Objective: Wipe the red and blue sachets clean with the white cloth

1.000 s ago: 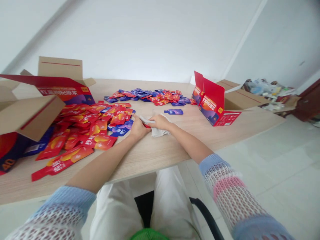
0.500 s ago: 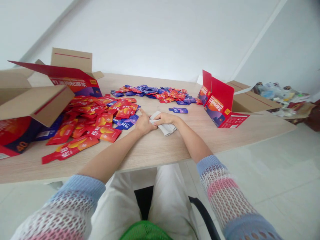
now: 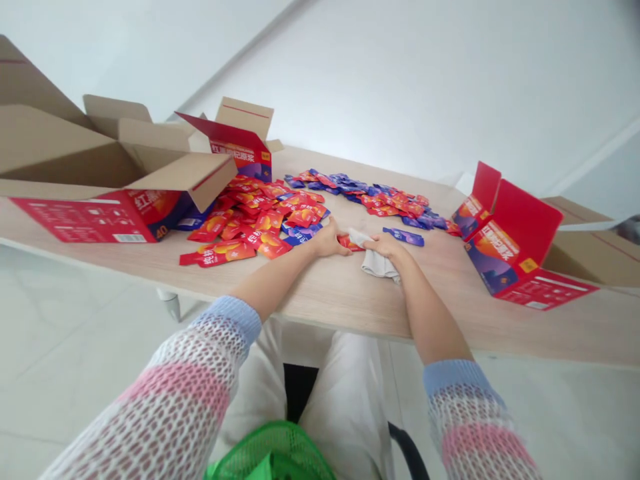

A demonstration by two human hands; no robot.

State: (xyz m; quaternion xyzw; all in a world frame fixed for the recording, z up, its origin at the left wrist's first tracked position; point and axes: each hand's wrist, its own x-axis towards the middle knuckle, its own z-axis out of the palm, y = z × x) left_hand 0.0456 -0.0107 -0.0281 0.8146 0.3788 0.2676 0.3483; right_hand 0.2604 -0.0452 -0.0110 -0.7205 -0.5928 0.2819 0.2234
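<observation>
My left hand [image 3: 330, 241] holds the left end of a red pouch [image 3: 350, 243] against the table, its fingers closed over it. In my right hand [image 3: 387, 248] is a pale grey cloth [image 3: 380, 267], bunched up, with part of it lying over the pouch's right end. Left of my hands spreads a heap of red pouches [image 3: 260, 220] with a few blue ones among them. A single blue pouch [image 3: 404, 236] lies flat just beyond my right hand.
Across the back of the table [image 3: 345, 300] runs a row of mixed red and blue pouches [image 3: 370, 193]. Open cardboard boxes stand at left [image 3: 90, 220], back left [image 3: 240, 153] and right [image 3: 500, 247]. A green mesh basket [image 3: 273, 453] is at my lap.
The view has swung left. My hands have moved apart, and a red pouch now shows between them. The cloth remains in my right hand.
</observation>
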